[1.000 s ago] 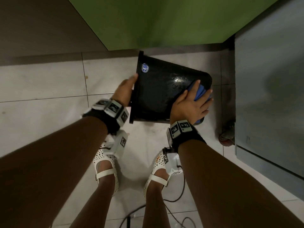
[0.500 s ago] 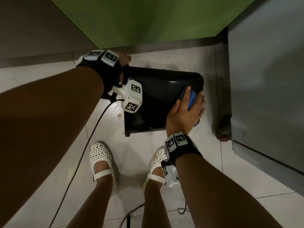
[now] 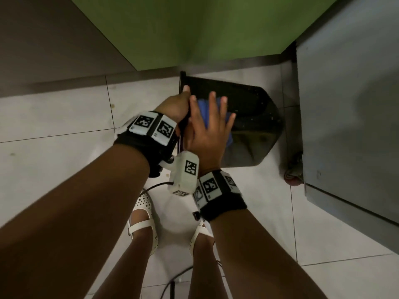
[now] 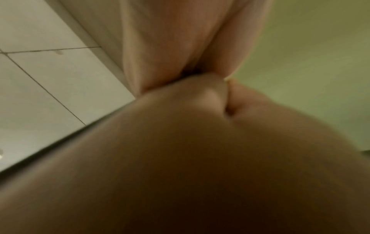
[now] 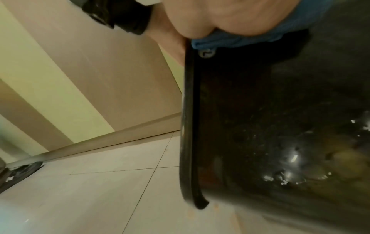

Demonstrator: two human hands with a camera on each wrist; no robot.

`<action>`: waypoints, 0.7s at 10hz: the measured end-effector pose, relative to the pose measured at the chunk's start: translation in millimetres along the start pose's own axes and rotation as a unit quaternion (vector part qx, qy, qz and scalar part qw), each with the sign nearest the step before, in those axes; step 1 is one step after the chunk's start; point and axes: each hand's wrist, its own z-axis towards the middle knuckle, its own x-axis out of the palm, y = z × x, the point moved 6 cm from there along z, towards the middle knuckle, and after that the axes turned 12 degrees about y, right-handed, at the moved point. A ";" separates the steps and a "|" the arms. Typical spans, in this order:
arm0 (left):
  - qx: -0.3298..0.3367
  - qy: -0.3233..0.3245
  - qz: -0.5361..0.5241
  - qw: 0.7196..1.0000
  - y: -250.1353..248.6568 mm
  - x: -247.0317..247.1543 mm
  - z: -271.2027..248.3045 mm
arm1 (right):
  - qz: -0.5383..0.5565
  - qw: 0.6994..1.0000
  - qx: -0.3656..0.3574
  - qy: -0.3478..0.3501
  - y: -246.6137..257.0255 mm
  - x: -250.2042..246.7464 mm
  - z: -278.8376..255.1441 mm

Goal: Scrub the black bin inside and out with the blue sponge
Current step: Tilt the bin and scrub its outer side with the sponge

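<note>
The black bin (image 3: 254, 126) lies on its side above the tiled floor, its rim to the left and its base to the right. My left hand (image 3: 174, 106) grips the rim, thumb on the outside. With straight, spread fingers my right hand (image 3: 209, 130) presses the blue sponge (image 3: 204, 106) flat on the bin's outer wall, just beside the rim. In the right wrist view the sponge (image 5: 240, 38) sits under my palm against the wet, glossy bin wall (image 5: 260, 126). The left wrist view shows only my blurred left hand (image 4: 180, 158) close up.
A green wall (image 3: 194, 29) stands behind the bin. A grey cabinet (image 3: 349, 104) with a castor (image 3: 292, 173) is close on the right. My feet in white shoes (image 3: 143, 212) and cables (image 3: 172, 277) are on the floor below.
My right hand slid the sponge from the bin's base end leftward to beside the rim. My left hand came back down from the far rim, and the bin turned in its grip.
</note>
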 end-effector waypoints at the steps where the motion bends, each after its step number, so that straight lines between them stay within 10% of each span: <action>1: 0.043 0.042 -0.025 0.998 1.3 1.4 -8.8 | 0.020 1.000 -0.001 0.021 3.8 4.5 -1.8; 7: 0.030 -0.064 0.071 0.995 76.3 -8.6 -26.0 | -0.089 0.985 0.055 0.137 -37.0 41.8 -14.6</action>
